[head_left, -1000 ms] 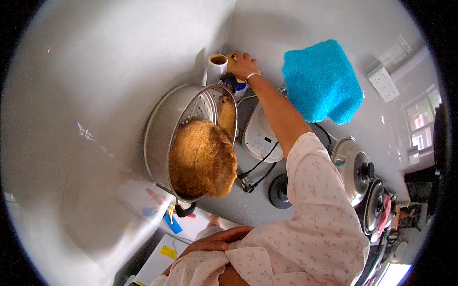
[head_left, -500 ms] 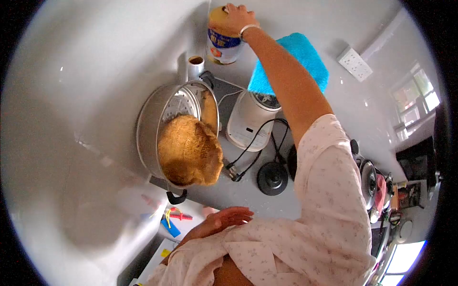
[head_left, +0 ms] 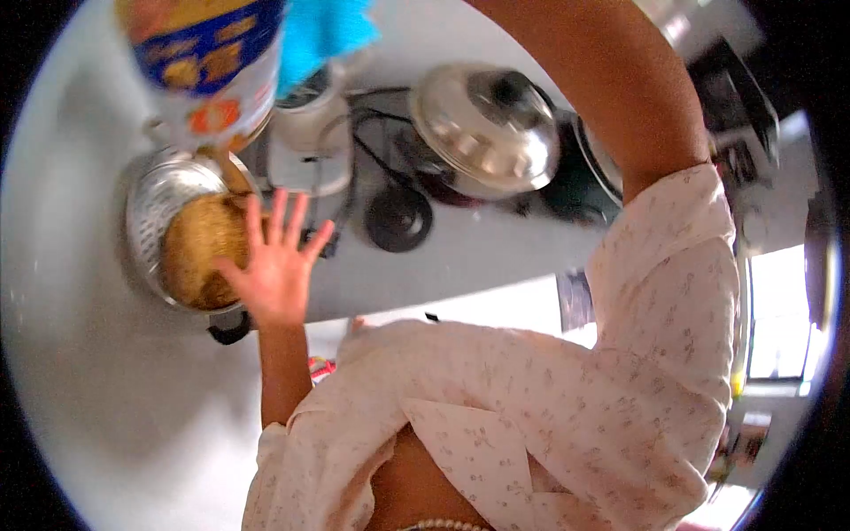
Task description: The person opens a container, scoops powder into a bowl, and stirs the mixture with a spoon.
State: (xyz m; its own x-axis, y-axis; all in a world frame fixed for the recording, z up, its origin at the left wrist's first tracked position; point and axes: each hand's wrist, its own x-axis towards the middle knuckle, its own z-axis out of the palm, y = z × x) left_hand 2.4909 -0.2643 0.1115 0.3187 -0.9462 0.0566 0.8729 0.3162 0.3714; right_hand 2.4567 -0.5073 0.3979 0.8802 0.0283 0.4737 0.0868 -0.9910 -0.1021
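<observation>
My left hand (head_left: pixel 275 270) is raised, palm toward the camera and fingers spread, holding nothing. It overlaps the right side of a steamer pot (head_left: pixel 144 212) with a brown fuzzy piece (head_left: pixel 205 243) inside. A large can (head_left: pixel 212 71) with a blue band and an orange mark fills the top left, tilted and blurred, above the pot. My right arm (head_left: pixel 620 80) reaches up and out past the top edge; the hand itself is beyond the frame, so its grip on the can is hidden.
A white appliance (head_left: pixel 310 150) with black cords stands behind my left hand, beside a blue cloth (head_left: pixel 323 35). A black round lid (head_left: pixel 398 218) and a domed steel lid (head_left: pixel 482 128) are farther right on the grey counter (head_left: pixel 381 279).
The can has come much closer to the camera, over the pot. My left hand has risen from near my waist and spread its fingers. My right hand has left the view, and the view has shifted.
</observation>
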